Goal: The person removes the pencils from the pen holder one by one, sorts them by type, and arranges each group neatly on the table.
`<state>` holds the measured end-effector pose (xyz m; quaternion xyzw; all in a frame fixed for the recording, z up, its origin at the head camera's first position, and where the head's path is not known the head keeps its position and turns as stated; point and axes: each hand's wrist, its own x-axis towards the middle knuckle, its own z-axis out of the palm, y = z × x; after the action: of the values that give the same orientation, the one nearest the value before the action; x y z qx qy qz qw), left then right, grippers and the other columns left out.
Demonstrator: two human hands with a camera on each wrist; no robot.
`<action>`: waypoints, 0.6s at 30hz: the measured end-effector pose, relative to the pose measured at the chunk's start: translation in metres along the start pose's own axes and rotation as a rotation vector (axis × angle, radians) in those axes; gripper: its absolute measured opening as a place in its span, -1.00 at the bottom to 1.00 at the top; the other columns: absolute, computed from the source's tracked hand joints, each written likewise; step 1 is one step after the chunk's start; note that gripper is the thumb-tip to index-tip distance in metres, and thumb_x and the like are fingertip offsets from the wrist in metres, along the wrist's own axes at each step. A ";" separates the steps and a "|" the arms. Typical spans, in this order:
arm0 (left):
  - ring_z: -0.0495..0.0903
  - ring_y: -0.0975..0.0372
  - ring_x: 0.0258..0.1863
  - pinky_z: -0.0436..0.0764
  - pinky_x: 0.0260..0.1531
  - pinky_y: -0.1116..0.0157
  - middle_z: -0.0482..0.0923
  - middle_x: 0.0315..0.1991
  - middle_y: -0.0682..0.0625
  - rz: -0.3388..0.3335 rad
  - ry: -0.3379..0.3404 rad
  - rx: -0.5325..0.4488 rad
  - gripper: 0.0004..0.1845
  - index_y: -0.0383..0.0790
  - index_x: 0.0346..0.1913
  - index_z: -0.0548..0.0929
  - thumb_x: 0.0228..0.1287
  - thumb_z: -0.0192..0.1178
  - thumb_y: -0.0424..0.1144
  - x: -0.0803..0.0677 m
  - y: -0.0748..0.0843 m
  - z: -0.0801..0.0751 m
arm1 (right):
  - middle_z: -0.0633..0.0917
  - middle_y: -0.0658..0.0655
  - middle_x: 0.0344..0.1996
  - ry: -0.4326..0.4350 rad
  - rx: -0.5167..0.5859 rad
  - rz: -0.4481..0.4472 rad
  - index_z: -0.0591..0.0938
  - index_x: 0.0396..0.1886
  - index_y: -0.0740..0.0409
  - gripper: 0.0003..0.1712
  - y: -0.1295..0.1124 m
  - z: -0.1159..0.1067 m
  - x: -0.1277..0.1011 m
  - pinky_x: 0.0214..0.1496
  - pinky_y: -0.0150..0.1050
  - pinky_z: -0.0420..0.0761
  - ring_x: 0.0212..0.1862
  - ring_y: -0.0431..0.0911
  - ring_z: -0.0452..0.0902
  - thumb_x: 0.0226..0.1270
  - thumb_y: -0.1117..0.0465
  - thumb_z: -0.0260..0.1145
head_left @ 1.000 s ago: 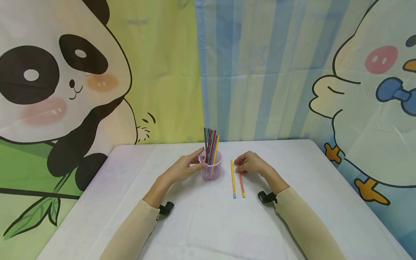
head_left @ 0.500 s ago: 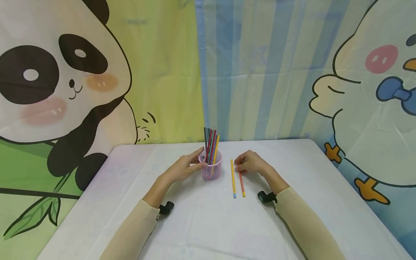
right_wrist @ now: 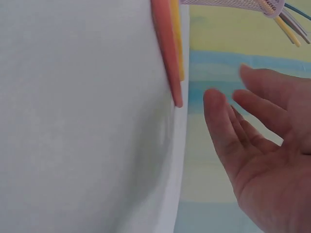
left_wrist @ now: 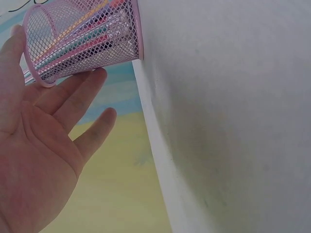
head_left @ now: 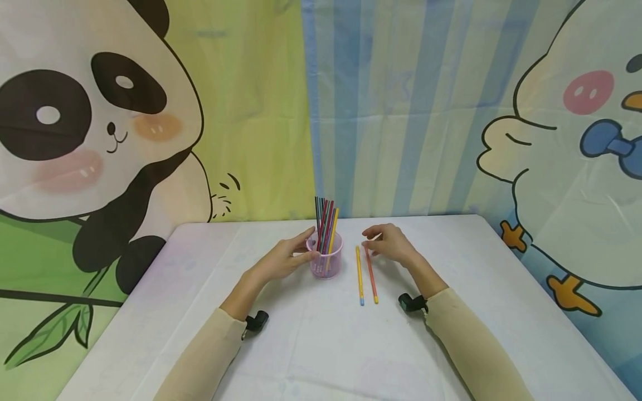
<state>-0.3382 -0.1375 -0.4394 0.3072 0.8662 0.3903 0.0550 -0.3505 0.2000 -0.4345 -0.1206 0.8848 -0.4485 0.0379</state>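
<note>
A pink mesh pencil cup (head_left: 335,266) stands upright on the table, several coloured pencils (head_left: 326,225) rising out of it. My left hand (head_left: 282,259) holds the cup from the left, thumb and fingers spread about its side near the rim; the left wrist view shows the mesh wall (left_wrist: 92,43) between them. To the cup's right lie a yellow pencil (head_left: 359,277) with a blue end and an orange-red pencil (head_left: 371,278) with a yellow end, roughly side by side. My right hand (head_left: 393,245) hovers at the far end of the orange-red pencil, fingers loose, apart from it in the right wrist view.
The white-covered table (head_left: 321,345) ends at a back edge just behind the cup. Behind it hangs a curtain (head_left: 391,111) printed with a panda and a white bird. Black wrist cameras (head_left: 412,303) sit on both sleeves.
My right hand has let go of the orange-red pencil and risen slightly away from it, fingers parting. That pencil's far end has shifted a little left. The left hand and cup stay put.
</note>
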 end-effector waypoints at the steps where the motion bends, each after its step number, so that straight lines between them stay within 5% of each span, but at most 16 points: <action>1: 0.60 0.07 0.35 0.50 0.42 -0.04 0.51 0.44 -0.12 0.000 0.000 0.002 -0.14 0.05 0.69 0.07 0.51 0.16 0.19 0.000 0.000 0.000 | 0.71 0.29 0.10 0.029 0.014 -0.021 0.66 0.25 0.27 -0.54 -0.002 -0.001 0.000 -0.05 -0.01 0.80 -0.09 0.07 0.74 0.43 0.19 0.43; 9: 0.60 0.07 0.35 0.50 0.42 -0.03 0.50 0.45 -0.12 0.004 0.001 0.006 -0.15 0.06 0.69 0.07 0.51 0.16 0.18 0.001 0.000 0.000 | 0.68 0.19 0.20 0.223 0.098 -0.139 0.61 0.36 0.07 -0.48 -0.023 -0.002 -0.002 0.06 0.00 0.76 0.11 0.12 0.69 0.49 0.03 0.39; 18: 0.60 0.06 0.35 0.52 0.41 -0.03 0.49 0.45 -0.15 0.006 0.000 0.000 -0.16 0.05 0.69 0.07 0.52 0.15 0.18 -0.001 0.001 0.000 | 0.61 0.19 0.35 0.265 0.177 -0.245 0.55 0.42 0.10 -0.43 -0.046 0.004 -0.005 0.37 0.14 0.59 0.35 0.13 0.57 0.49 0.10 0.40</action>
<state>-0.3371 -0.1373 -0.4391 0.3097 0.8653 0.3905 0.0537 -0.3366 0.1719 -0.4009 -0.1633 0.8179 -0.5377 -0.1234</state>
